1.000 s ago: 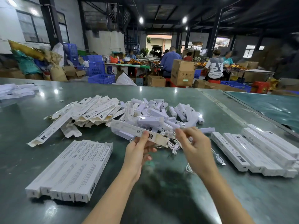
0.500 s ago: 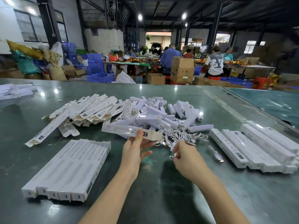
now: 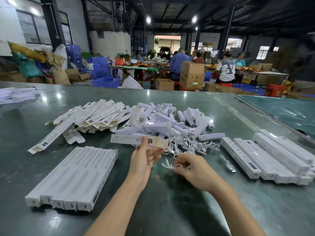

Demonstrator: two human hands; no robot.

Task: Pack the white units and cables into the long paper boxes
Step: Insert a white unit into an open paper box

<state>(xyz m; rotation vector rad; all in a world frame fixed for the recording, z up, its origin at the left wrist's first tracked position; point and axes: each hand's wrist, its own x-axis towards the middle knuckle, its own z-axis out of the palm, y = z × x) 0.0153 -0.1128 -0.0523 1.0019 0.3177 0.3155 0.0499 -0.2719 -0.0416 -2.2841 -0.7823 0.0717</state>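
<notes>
My left hand (image 3: 144,157) holds a long white paper box (image 3: 131,140) level above the green table (image 3: 170,210), thumb on top and fingers underneath; its brown end flap points right. My right hand (image 3: 190,169) pinches a coiled white cable (image 3: 167,166) just above the table, below the box's open end. Behind them lies a heap of white units (image 3: 172,121) with a tangle of white cables (image 3: 189,143) at its front.
Flat unfolded boxes (image 3: 95,116) are piled at the back left. A row of closed boxes (image 3: 76,178) lies at the near left, another row (image 3: 272,157) at the right, with one loose cable (image 3: 227,163) beside it. People work at far tables.
My right hand has dropped from the box's right end to the cable tangle and come back toward me pinching one cable. The left hand has kept the box roughly in place.
</notes>
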